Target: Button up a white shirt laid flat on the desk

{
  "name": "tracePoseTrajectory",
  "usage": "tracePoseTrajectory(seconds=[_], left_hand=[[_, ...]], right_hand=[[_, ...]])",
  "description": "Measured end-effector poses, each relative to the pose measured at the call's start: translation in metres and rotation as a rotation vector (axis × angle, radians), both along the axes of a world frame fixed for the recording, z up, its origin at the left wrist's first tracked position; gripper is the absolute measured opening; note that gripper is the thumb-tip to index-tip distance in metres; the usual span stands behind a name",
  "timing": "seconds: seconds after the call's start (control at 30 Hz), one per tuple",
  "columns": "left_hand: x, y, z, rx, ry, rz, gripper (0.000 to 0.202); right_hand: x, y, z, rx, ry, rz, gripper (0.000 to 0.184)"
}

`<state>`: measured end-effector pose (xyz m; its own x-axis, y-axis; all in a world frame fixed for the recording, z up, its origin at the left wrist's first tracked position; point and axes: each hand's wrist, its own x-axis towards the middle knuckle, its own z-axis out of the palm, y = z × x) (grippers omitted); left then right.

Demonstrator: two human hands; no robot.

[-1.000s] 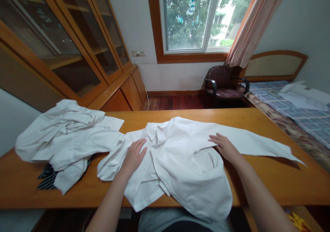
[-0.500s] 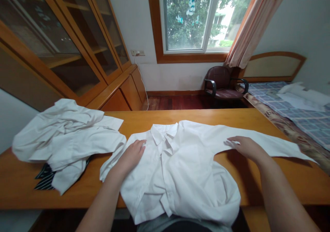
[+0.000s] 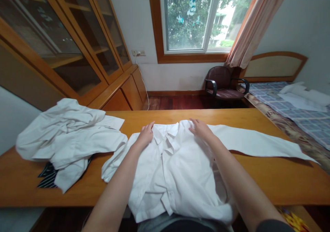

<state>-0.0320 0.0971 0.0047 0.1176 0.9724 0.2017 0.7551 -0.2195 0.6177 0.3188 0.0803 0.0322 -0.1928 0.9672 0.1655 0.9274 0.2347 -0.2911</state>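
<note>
Varnished orange-brown wooden tabletop (image 3: 283, 180) stands before a wood-framed window (image 3: 185, 22) — across its middle lies a white collared cloth shirt (image 3: 183, 177), one sleeve stretched rightward. The left hand (image 3: 146, 135) and right hand (image 3: 201, 129) touch its shoulders; whether they grip, I cannot tell. Crumpled white garments (image 3: 77, 132) lie left — over black striped fabric (image 3: 48, 177).

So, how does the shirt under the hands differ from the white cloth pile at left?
The shirt is spread out, its collar visible; the cloth pile is heaped and crumpled. The left hand and right hand are on the shirt; neither is on the cloth pile. Dark striped fabric shows beneath the cloth pile, none beneath the shirt. Both are white and lie on the table.
</note>
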Motion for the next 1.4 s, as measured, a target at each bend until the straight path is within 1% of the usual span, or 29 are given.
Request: tracePoseTrajectory(seconds=[0.07, 0.17, 0.23, 0.33, 0.4, 0.47, 0.53, 0.63, 0.7, 0.77, 0.87, 0.93, 0.97, 1.03, 1.1, 1.17, 1.23, 1.33, 1.4], left_hand=[[-0.005, 0.001, -0.009, -0.011, -0.046, 0.02, 0.057], [-0.013, -0.002, -0.017, 0.002, -0.066, 0.044, 0.052], [-0.017, -0.006, -0.02, 0.028, -0.083, 0.067, 0.046], [-0.021, -0.013, -0.021, 0.089, -0.112, 0.139, 0.038], [-0.022, -0.018, -0.021, 0.12, -0.132, 0.197, 0.034], [-0.022, -0.022, -0.02, 0.13, -0.146, 0.221, 0.031], [-0.02, -0.024, -0.018, 0.118, -0.149, 0.202, 0.029], [-0.017, -0.026, -0.014, 0.076, -0.144, 0.133, 0.028], [-0.016, -0.025, -0.011, 0.044, -0.143, 0.094, 0.029], [-0.016, -0.023, -0.009, 0.014, -0.144, 0.064, 0.032], [-0.016, -0.022, -0.004, -0.03, -0.147, 0.041, 0.037], [-0.016, -0.022, 0.0, -0.046, -0.159, 0.026, 0.043], [-0.015, -0.023, 0.002, -0.039, -0.164, 0.012, 0.046], [-0.015, -0.025, 0.01, -0.015, -0.156, -0.048, 0.052], [-0.015, -0.026, 0.019, -0.03, -0.099, -0.154, 0.054], [-0.016, -0.026, 0.031, -0.13, -0.007, -0.279, 0.051], [-0.017, -0.023, 0.044, -0.254, 0.085, -0.364, 0.046], [-0.017, -0.017, 0.061, -0.373, 0.165, -0.41, 0.045], [-0.017, -0.011, 0.069, -0.436, 0.179, -0.423, 0.047]], right_hand=[[0.006, -0.003, -0.009, 0.002, -0.032, -0.021, 0.05], [0.022, -0.017, -0.02, 0.068, -0.074, -0.017, 0.035], [0.033, -0.03, -0.026, 0.111, -0.095, -0.032, 0.029], [0.047, -0.047, -0.032, 0.147, -0.088, -0.048, 0.025], [0.054, -0.055, -0.034, 0.151, -0.073, -0.049, 0.023], [0.06, -0.061, -0.033, 0.139, -0.065, -0.055, 0.021], [0.063, -0.064, -0.03, 0.111, -0.059, -0.069, 0.018], [0.063, -0.063, -0.023, 0.056, -0.009, -0.098, 0.016], [0.058, -0.058, -0.016, 0.063, 0.064, -0.103, 0.018], [0.047, -0.049, -0.007, 0.112, 0.159, -0.072, 0.019], [0.019, -0.03, 0.008, 0.159, 0.307, 0.078, 0.019], [-0.004, -0.016, 0.015, 0.118, 0.363, 0.222, 0.021], [-0.016, -0.009, 0.018, 0.084, 0.341, 0.312, 0.024], [-0.037, 0.003, 0.021, 0.03, 0.21, 0.465, 0.033], [-0.052, 0.013, 0.02, -0.042, 0.044, 0.536, 0.041], [-0.062, 0.021, 0.017, -0.116, -0.082, 0.538, 0.043], [-0.065, 0.027, 0.015, -0.173, -0.134, 0.503, 0.038], [-0.066, 0.036, 0.014, -0.224, -0.128, 0.473, 0.028], [-0.065, 0.043, 0.017, -0.256, -0.117, 0.48, 0.02]])
